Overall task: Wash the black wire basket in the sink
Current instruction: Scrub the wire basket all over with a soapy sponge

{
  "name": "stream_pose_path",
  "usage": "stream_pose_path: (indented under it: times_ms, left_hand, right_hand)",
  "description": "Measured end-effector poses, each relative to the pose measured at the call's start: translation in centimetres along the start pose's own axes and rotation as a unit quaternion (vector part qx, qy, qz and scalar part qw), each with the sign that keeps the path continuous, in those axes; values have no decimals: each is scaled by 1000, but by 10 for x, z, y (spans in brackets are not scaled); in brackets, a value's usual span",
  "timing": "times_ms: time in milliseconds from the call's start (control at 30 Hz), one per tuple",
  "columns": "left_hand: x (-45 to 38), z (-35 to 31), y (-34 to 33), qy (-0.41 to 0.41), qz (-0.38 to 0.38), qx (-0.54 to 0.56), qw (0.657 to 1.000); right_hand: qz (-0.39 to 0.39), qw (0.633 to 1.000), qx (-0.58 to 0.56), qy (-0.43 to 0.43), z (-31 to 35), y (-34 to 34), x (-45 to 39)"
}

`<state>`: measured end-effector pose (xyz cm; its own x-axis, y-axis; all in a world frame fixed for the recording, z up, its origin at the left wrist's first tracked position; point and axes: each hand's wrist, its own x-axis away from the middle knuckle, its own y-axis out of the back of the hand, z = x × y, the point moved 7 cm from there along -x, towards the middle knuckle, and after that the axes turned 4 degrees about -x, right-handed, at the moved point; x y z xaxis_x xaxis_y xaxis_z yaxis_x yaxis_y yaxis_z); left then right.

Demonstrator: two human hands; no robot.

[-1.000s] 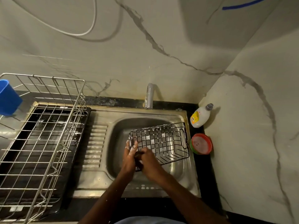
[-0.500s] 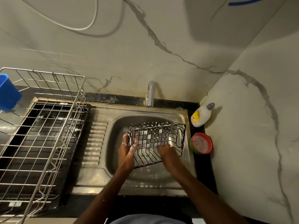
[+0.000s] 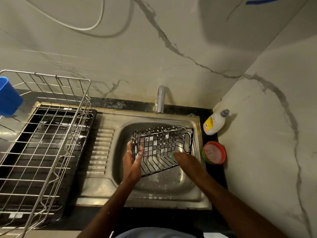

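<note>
Both forearms come in from the bottom edge and meet over the steel sink (image 3: 106, 191). Left hand (image 3: 132, 162) grips the left end of the black wire basket (image 3: 163, 148), thumb curled over the end wires, suds on the fingers. Right hand (image 3: 186, 162) is at the basket's near right side, blurred; a bit of green shows at its fingertips – looks like a scrub pad (image 3: 173, 155), can't say for sure, and can't tell how the fingers lie on it.

Basket sits inside the sink bowl, tilted – open side turned toward the camera, far long edge up near the bowl's back wall, white foam flecks on the wires. Suds also on the bowl floor and on the sink's front rim.

Left of the bowl: ribbed drainboard, then a silver wire dish rack (image 3: 44, 134) over a black tray (image 3: 72, 170), with a blue cup (image 3: 8, 98) at the rack's far left corner.

Right of the sink on the black counter: a red-rimmed round tub (image 3: 214, 152), and just behind it a white bottle with yellow label (image 3: 214, 121), lying against the wall corner.

Behind the bowl: tap (image 3: 160, 98), no water visible, then the marble-veined wall with a white cable (image 3: 82, 23) looped across it
</note>
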<state>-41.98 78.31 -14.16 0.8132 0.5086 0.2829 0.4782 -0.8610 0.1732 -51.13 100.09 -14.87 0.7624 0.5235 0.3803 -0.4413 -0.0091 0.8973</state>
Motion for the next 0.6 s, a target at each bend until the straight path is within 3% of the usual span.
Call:
stream_pose_path:
  times_ms: [133,267,400,533,600]
  left_hand:
    - [-2,4,-7,-25,-4,-51,998]
    - [-2,-1,-7,-34,-27,-68,997]
    - [-2,-3,-2,-23,-41,-50,998]
    - [-6,8,4,10,-31,-2,999]
    - [-5,5,4,11,-33,3,999]
  right_hand:
    - [-35,984,-163,-59,64,-8,2]
    - [-21,978,-198,57,129,-19,16]
    - [-27,981,-68,177,92,-18,23]
    - [-76,988,57,123,-5,-10,6]
    - [-90,984,104,117,-21,-10,1]
